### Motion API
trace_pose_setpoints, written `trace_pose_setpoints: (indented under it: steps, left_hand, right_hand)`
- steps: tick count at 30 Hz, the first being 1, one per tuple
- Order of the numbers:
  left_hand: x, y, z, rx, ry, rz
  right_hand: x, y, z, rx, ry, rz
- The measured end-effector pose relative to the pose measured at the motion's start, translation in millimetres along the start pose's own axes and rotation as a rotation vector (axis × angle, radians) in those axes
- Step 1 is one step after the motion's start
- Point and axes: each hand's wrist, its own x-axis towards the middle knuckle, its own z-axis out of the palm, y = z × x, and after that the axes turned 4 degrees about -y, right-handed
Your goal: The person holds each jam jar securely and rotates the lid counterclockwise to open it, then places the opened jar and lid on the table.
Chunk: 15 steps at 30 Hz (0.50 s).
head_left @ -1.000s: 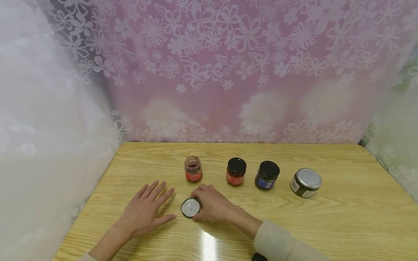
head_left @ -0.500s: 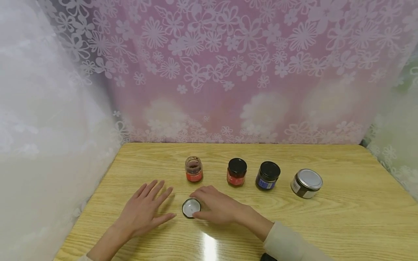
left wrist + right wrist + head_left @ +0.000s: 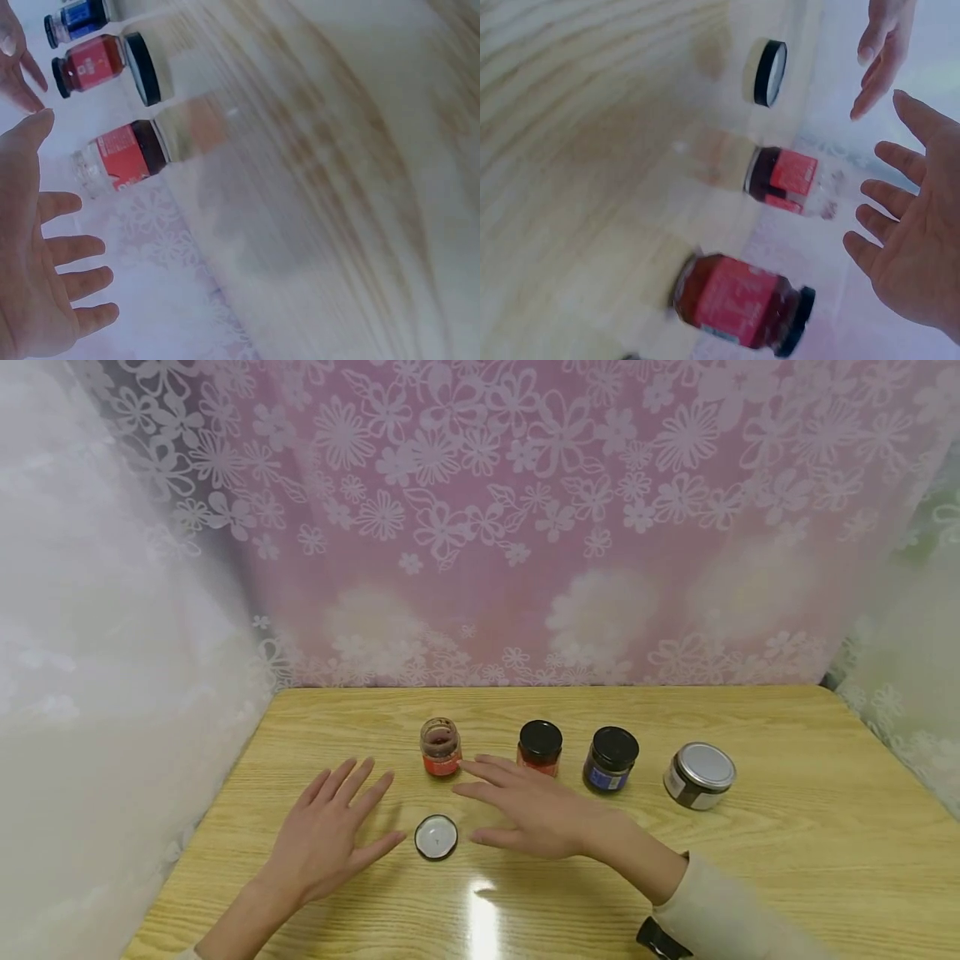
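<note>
A jar lid point(image 3: 436, 837) lies on the table with its white inside facing up, between the two hands and touched by neither. To its left, my left hand point(image 3: 322, 835) is held with fingers spread and nothing in it. My right hand point(image 3: 532, 810) hovers right of the lid, fingers extended and holding nothing. Behind the lid stands an uncapped glass jar point(image 3: 441, 750) with a red label and dark contents. A red-labelled jar with a black lid point(image 3: 541, 742) is partly hidden behind my right hand. In the right wrist view the lid point(image 3: 770, 73) and uncapped jar point(image 3: 791, 180) appear sideways.
Right of the red-labelled jar stands a blue-labelled jar point(image 3: 611, 760) with a black lid. Farther right is a wide jar point(image 3: 701, 776) with a silver lid. A black object point(image 3: 662, 939) shows beneath the right sleeve. A floral curtain point(image 3: 525, 527) hangs behind the wooden table point(image 3: 787, 827).
My right hand has let go of the lid and drawn back up and to the right, its fingers straightening. The lid stays on the table. My left hand has barely moved.
</note>
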Motion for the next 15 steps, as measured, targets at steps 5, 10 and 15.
trace_pose_setpoints:
  steps: [5,10,15]
  left_hand:
    - [3.0,6.3,-4.6,-0.012,0.024,0.023]
    - [9.8,15.8,-5.9,-0.017,0.022,0.044]
    - [16.9,24.8,-7.3,-0.029,0.019,0.060]
  right_hand:
    - [-12,8,-8.3,-0.116,0.066,0.029]
    - [-27,26,-15.3,-0.172,0.104,0.070]
    - [-41,46,-17.3,-0.194,0.170,0.105]
